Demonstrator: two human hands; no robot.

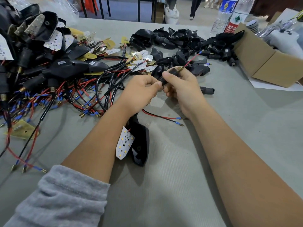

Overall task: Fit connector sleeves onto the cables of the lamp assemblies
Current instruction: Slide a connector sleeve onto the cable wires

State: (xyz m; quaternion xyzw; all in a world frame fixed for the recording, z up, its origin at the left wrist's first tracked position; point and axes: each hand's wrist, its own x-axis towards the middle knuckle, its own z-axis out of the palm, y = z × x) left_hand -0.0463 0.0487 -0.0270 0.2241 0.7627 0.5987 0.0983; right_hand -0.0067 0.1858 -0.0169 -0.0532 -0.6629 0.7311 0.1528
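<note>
My right hand (182, 86) grips a black connector sleeve (172, 74) with a brass threaded tip; a red and a black cable (192, 58) stick out of the tip toward the far right. My left hand (141, 92) pinches the sleeve's near end. Below my left wrist lies a lamp assembly: a black housing (141, 145) with a white LED board (124, 142). A second red and black cable (162, 116) with blue terminals runs under my hands on the table. One loose black sleeve (207, 90) lies just right of my right hand.
A heap of wired lamp assemblies (49, 63) fills the left side. Empty black housings (180, 41) are piled at the far middle. A cardboard box (268, 63) stands at the right, two water bottles (229, 15) behind it. Grey table cloth (180, 177) lies near me.
</note>
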